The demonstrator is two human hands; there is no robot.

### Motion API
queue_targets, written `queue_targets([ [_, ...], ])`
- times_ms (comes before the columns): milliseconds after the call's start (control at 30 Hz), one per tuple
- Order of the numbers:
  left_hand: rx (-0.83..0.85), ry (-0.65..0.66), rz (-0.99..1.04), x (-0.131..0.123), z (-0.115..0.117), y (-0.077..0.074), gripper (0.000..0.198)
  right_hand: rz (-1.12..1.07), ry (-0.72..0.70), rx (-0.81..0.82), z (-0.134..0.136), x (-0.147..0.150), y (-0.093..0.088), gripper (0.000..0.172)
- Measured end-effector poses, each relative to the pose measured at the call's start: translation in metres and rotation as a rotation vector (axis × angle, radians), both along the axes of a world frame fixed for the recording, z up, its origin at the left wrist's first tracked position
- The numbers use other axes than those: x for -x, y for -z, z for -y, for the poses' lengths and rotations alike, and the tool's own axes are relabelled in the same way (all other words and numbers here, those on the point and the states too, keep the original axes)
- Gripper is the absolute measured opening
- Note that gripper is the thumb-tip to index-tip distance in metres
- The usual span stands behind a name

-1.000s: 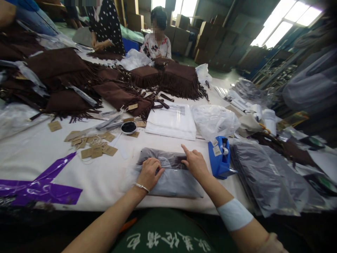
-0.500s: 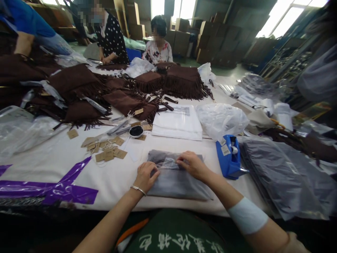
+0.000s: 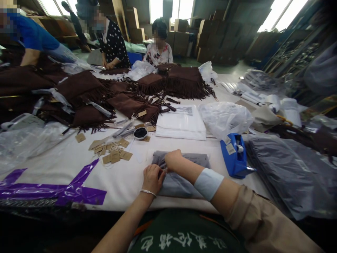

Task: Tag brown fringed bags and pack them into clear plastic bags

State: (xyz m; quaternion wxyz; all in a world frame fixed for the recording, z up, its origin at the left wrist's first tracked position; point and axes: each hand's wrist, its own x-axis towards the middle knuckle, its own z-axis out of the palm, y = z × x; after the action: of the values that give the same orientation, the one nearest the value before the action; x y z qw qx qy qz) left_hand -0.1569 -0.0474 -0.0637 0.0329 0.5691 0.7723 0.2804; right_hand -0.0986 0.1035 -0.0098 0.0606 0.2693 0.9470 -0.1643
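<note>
A grey fabric piece inside a clear plastic bag [image 3: 191, 160] lies on the white table [image 3: 65, 165] in front of me. My left hand [image 3: 153, 178], with a bracelet at the wrist, presses with curled fingers on the bag's near left corner. My right hand [image 3: 172, 160] is closed in a fist on the bag's left end, just above my left hand. What the fingers pinch is hidden. A white band wraps my right forearm [image 3: 207, 182].
A blue tape dispenser [image 3: 234, 154] stands right of the bag, with stacked grey bagged pieces [image 3: 279, 168] beyond. Cardboard tags [image 3: 113, 151], a small black dish [image 3: 140, 133], folded white sheets [image 3: 181, 123] and brown fringed bags [image 3: 126, 95] lie farther back. Other people work at the far left.
My right hand has slid left along the bag, from its top middle to its left end, and closed beside my left hand. The view has shifted slightly.
</note>
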Motion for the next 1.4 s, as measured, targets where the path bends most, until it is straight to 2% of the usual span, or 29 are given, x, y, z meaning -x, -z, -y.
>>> queue_targets([
  [100,-0.016,0.0,-0.004,-0.002,0.001,-0.001,0.016,0.027,0.08,-0.078,-0.01,-0.011,-0.011,0.027],
  [167,-0.033,-0.005,0.003,-0.004,0.0,-0.001,0.015,-0.008,0.067,-0.099,-0.006,-0.023,-0.012,0.047],
  [267,-0.052,-0.015,0.004,-0.003,0.0,0.002,0.013,-0.056,0.004,-0.052,0.001,-0.04,0.0,0.086],
  [333,-0.067,-0.021,-0.008,0.002,0.002,0.004,0.007,-0.078,0.039,-0.027,-0.006,-0.051,0.01,0.091],
  [367,-0.074,-0.035,-0.017,0.007,0.004,0.005,0.004,-0.089,0.079,-0.022,-0.014,-0.057,0.014,0.088],
  [467,-0.062,-0.157,-0.028,0.028,0.012,0.009,0.028,-0.119,0.2,-0.014,-0.048,-0.087,0.02,0.077],
  [567,0.027,-0.247,0.094,0.047,0.016,0.01,0.04,-0.128,0.274,0.025,-0.076,-0.131,0.02,0.063],
  [700,0.059,-0.157,0.297,0.055,0.003,0.001,0.019,-0.149,0.269,0.145,-0.083,-0.178,0.013,0.036],
  [767,0.03,-0.13,0.324,0.055,-0.007,-0.01,0.009,-0.189,0.271,0.168,-0.079,-0.188,-0.001,0.03],
  [867,-0.069,-0.154,0.329,0.055,-0.014,-0.031,0.015,-0.344,0.291,0.116,-0.066,-0.196,-0.035,0.028],
  [967,-0.223,-0.167,0.267,0.062,-0.004,-0.045,0.02,-0.506,0.25,0.06,-0.046,-0.213,-0.066,0.02],
  [1033,-0.258,-0.115,0.239,0.069,0.01,-0.046,0.018,-0.469,0.185,0.117,-0.03,-0.23,-0.073,0.019],
  [1067,-0.242,-0.101,0.237,0.072,0.018,-0.045,0.017,-0.413,0.152,0.171,-0.023,-0.239,-0.071,0.021],
  [1133,-0.191,-0.169,0.241,0.074,0.029,-0.042,0.02,-0.298,0.114,0.274,-0.011,-0.251,-0.061,0.03],
  [1200,-0.196,-0.275,0.22,0.068,0.032,-0.04,0.024,-0.286,0.149,0.307,-0.004,-0.249,-0.049,0.037],
  [1233,-0.221,-0.283,0.2,0.061,0.03,-0.041,0.025,-0.33,0.186,0.288,-0.003,-0.241,-0.043,0.039],
  [1333,-0.262,-0.097,0.093,0.028,0.008,-0.041,0.031,-0.517,0.271,0.114,-0.005,-0.2,-0.023,0.044],
  [1400,-0.186,0.009,-0.017,0.003,-0.009,-0.036,0.038,-0.56,0.293,-0.056,-0.006,-0.17,-0.005,0.05],
])
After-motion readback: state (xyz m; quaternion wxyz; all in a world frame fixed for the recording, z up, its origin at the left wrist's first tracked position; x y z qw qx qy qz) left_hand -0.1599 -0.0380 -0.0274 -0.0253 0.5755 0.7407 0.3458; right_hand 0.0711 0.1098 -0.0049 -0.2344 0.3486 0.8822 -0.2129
